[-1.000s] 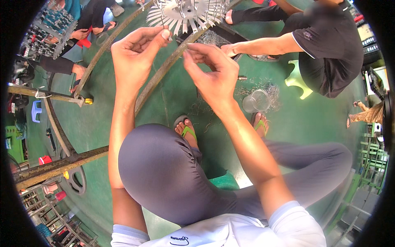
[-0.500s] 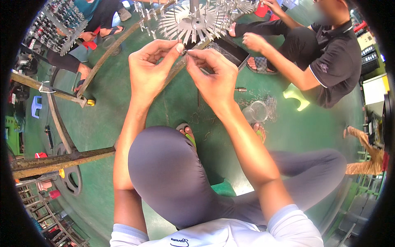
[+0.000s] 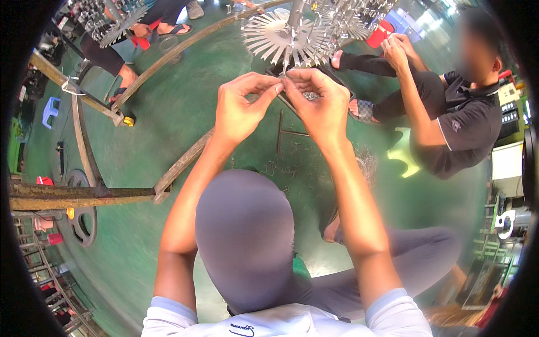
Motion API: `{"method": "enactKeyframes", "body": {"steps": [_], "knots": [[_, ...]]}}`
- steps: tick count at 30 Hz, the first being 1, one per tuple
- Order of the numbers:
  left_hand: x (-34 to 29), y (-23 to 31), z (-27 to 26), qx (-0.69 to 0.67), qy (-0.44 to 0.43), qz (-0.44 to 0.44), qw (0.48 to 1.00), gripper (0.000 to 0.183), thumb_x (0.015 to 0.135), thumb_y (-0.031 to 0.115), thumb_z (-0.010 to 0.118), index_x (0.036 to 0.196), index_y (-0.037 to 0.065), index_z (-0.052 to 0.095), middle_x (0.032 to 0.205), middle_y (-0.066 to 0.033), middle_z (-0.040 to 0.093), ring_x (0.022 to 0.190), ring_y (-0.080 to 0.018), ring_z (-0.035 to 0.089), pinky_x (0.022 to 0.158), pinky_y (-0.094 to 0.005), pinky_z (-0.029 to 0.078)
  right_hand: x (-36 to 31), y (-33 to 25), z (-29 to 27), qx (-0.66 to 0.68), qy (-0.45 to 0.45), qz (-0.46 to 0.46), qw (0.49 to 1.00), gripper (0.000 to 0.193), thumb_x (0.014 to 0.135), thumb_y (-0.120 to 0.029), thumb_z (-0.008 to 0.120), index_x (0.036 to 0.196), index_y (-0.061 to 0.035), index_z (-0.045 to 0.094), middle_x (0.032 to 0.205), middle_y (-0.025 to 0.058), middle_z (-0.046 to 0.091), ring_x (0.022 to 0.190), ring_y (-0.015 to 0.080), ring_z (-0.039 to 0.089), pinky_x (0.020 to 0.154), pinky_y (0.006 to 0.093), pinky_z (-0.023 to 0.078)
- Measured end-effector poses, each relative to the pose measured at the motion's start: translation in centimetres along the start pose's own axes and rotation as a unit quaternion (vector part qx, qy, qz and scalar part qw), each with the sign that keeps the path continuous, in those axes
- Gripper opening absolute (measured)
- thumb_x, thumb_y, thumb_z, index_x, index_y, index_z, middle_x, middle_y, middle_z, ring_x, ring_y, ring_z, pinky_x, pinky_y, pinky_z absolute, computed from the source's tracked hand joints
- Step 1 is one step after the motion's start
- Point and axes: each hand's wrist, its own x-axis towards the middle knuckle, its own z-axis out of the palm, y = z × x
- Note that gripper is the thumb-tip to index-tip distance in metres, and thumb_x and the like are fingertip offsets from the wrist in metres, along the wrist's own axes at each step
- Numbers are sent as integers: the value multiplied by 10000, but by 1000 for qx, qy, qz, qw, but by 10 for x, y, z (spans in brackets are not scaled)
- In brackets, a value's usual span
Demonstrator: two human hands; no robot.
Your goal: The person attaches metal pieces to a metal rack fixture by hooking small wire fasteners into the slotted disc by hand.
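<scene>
At the fingertips (image 3: 278, 88), a small metal piece (image 3: 286, 63) pointed away from the body toward the slotted metal disc (image 3: 266, 32); left hand (image 3: 240, 106) and right hand (image 3: 330, 105) were equally near, fingers pinched narrow around its lower end.

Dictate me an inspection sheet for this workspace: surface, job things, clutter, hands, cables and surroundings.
Surface: green floor with bright reflections.
Job's things: slotted metal disc around a shaft; small metal piece, too small to identify.
Clutter: loose thin metal bits and a dark T-shaped bar on the floor.
Hands: left hand and right hand meet at the small metal piece; exact grip unclear.
Cables: nothing clearly seen.
Surroundings: co-worker in dark shirt, yellow-green stool, blue stool, brown frame bars.
</scene>
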Motion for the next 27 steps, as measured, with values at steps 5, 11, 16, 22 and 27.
{"method": "enactKeyframes", "body": {"steps": [5,11,16,22,27], "knots": [[2,-7,2,-5,24,-22,999,122,924,22,672,1018,-37,723,915,-71,723,846,-100,661,787,-260,530,16,-18,0,-43,-46,50,997,169,835,-116,742,924,27,727,801,165,727,726,241,737,674,332,570],[-13,-13,20,-15,76,8,997,114,905,6,663,988,-65,695,915,-92,725,860,-128,665,800,-300,531,22,-38,-4,-156,-54,108,980,251,833,-213,736,804,36,737,783,224,702,745,350,717,686,411,553],[-18,-13,33,-69,84,-42,993,99,906,25,692,967,-53,698,887,-92,726,806,-173,683,777,-305,541,26,-45,-6,-162,-66,171,970,219,802,-180,731,818,39,740,709,199,695,675,295,708,666,387,543],[19,-24,17,-459,83,-282,838,417,989,275,640,1214,-66,554,1192,-224,651,1061,-274,678,888,-324,564,45,-36,-16,-182,-71,129,972,197,767,-162,720,770,34,744,727,237,687,701,365,711,705,419,559],[40,-30,19,-456,56,-287,841,437,1004,280,616,1227,-86,531,1215,-243,639,1111,-299,658,985,-381,548,59,-17,-26,-200,-109,143,963,227,802,-197,737,829,26,772,633,105,702,562,103,648,575,279,506]]}}
